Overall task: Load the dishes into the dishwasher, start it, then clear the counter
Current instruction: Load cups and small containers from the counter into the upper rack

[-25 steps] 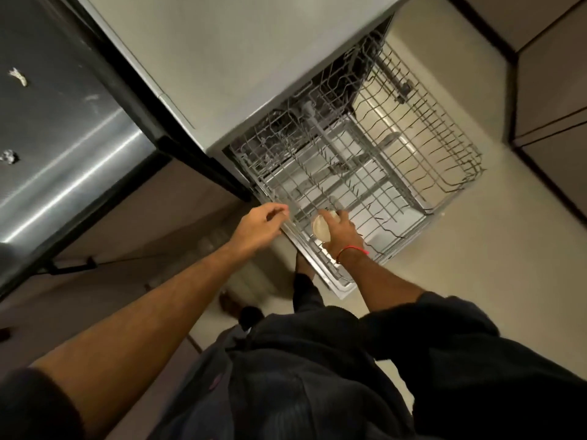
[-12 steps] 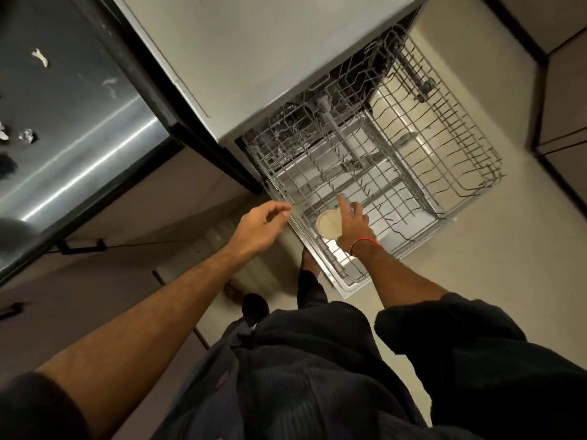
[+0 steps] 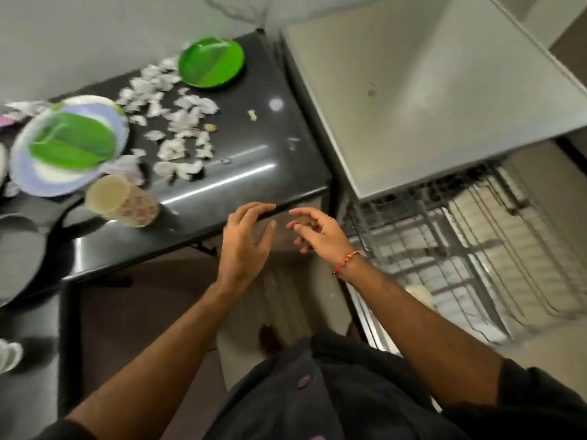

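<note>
Black glossy counter (image 3: 254, 173); round green plate (image 3: 211, 62); wire rack (image 3: 476, 249).

Dim indoor light, glare streak on counter (image 3: 254, 173), motion blur, wide-angle bending

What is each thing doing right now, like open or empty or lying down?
Left hand: open, holding nothing.
Right hand: open, holding nothing.
Dishwasher rack: pulled out, nearly empty.
Cup in rack: set near the front edge.
Paper cup: lying on its side.
Green plate: empty, flat on counter.
</note>
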`<state>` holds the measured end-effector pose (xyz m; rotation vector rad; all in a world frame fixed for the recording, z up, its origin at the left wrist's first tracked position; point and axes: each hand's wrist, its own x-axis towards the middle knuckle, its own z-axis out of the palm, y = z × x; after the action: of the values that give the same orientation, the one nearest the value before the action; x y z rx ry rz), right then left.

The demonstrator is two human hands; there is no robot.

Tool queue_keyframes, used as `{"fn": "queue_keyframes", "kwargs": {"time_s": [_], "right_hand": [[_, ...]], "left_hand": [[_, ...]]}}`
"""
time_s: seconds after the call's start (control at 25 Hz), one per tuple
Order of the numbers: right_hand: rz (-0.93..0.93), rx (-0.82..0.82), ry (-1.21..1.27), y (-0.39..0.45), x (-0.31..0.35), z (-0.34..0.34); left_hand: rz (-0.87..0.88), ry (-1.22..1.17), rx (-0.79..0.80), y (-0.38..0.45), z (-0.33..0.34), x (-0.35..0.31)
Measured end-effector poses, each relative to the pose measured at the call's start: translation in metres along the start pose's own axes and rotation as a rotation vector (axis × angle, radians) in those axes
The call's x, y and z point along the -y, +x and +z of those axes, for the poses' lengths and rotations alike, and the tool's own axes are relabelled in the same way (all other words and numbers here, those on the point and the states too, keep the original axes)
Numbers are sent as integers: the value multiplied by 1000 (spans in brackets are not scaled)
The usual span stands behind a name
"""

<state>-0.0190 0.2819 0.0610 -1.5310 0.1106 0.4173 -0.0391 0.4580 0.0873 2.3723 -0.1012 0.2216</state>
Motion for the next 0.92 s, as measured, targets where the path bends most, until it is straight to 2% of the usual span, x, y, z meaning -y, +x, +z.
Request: {"fn": "queue_keyframes", "kwargs": {"time_s": [0.08,0.16,0.24,0.32,0.52,0.68,0.72,0.8,0.92], "right_hand": [[-27,97,-1,13,21,45],[-38,149,-22,23,34,84],[-47,175,-61,30,39,111],[-53,179,-95,32,41,128],[-75,111,-120,28,43,131],[-116,27,-161,13,39,109],[-143,5,-180,6,37,100],[-211,-19,-281,-9,33,79],[-311,-57,-476,-35,28,36]], "left_hand": [[-89,216,-210,4,-44,28],[-299,269,-364,9,-83,58],[-506,230,-404,21,-110,86],[-612,133,-377,35,-128,114],[-500,-132,-377,57,-143,153],[-423,-205,-469,56,-142,135],[-388,-265,-449,54,-137,123],[-402,-511,-287,51,-120,86],[-632,-793,149,50,-70,9]]}}
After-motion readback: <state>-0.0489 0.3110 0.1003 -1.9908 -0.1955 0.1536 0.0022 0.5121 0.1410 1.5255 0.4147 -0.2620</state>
